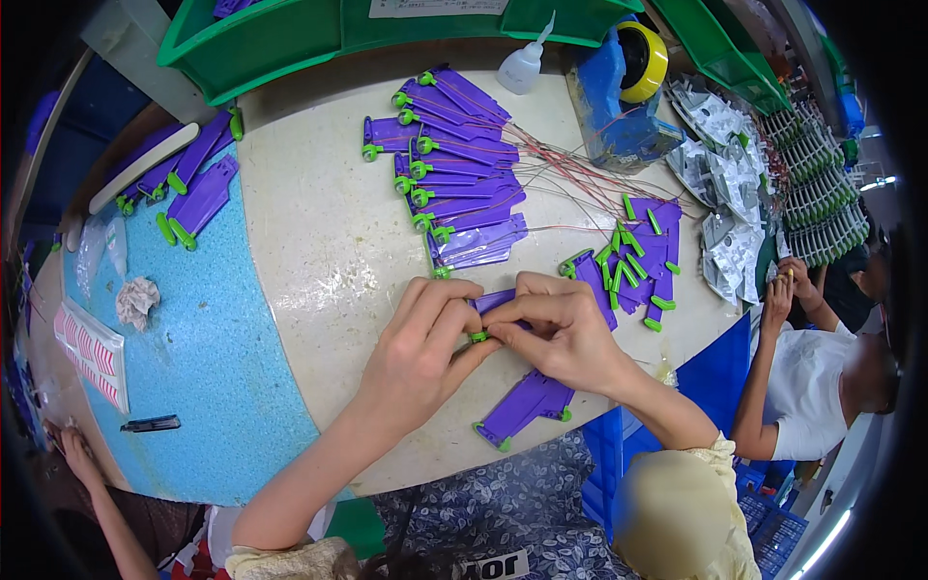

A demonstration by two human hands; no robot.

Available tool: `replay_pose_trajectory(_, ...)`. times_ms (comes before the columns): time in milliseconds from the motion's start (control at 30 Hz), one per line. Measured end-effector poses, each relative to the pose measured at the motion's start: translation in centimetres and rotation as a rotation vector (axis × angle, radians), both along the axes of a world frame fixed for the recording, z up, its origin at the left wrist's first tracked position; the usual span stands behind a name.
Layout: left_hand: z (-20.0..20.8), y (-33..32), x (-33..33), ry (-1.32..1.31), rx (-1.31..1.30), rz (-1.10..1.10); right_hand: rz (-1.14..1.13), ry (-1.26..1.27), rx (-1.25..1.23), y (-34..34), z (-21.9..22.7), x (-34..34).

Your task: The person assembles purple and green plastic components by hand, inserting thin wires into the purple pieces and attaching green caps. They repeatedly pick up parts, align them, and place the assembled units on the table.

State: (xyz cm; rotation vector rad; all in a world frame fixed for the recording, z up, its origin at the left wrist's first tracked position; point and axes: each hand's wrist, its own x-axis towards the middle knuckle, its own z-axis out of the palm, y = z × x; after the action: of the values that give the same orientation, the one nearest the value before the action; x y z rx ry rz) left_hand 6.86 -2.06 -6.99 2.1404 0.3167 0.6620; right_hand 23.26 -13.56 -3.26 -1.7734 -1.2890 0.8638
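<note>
Near the middle of the table, both my hands pinch one purple plastic part [495, 299] with a small green piece [478, 336] at its near end. My left hand [411, 358] closes on it from the left, thumb and fingertips by the green piece. From the right, my right hand [561, 333] grips it between thumb and forefinger. My fingers hide much of the part. Just beyond lies a row of purple parts [474, 208] with green ends and thin wires [570, 174]. Another purple part [527, 406] rests near the table's front edge.
Loose green pieces [628, 256] lie over purple parts at the right. Behind them stand a blue tape dispenser [614, 106], a squeeze bottle [522, 68] and green bins [261, 53]. Grey parts [720, 184] are stacked far right. A cutter [150, 423] lies on the blue mat [217, 358]. A co-worker [812, 387] sits right.
</note>
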Motion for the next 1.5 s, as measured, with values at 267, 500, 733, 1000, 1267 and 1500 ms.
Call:
replay_pose_trajectory(267,-0.3,0.0,0.1,0.001,-0.117,0.024,-0.066,-0.033,0.024,-1.1,-0.7,-0.3)
replay_pose_trajectory(500,1.0,-0.6,-0.5,-0.119,-0.601,0.030,-0.059,-0.210,-0.142,0.3,2.4,0.2)
replay_pose_trajectory(733,3.0,-3.8,-1.2,-0.033,-0.676,0.201,-0.088,-0.060,-0.137,-0.3,4.3,-2.4)
replay_pose_trajectory(1000,2.8,-4.8,-1.1,-0.036,-0.390,0.306,-0.119,-0.006,-0.135,-1.3,4.5,-3.9)
replay_pose_trajectory(1267,2.2,-4.9,-1.6,-0.032,-0.805,0.230,-0.101,-0.096,-0.002,-1.7,4.3,-4.7)
replay_pose_trajectory(1500,2.3,-5.0,-2.0,-0.099,-1.009,0.185,-0.070,-0.036,-0.089,-1.7,4.5,-3.8)
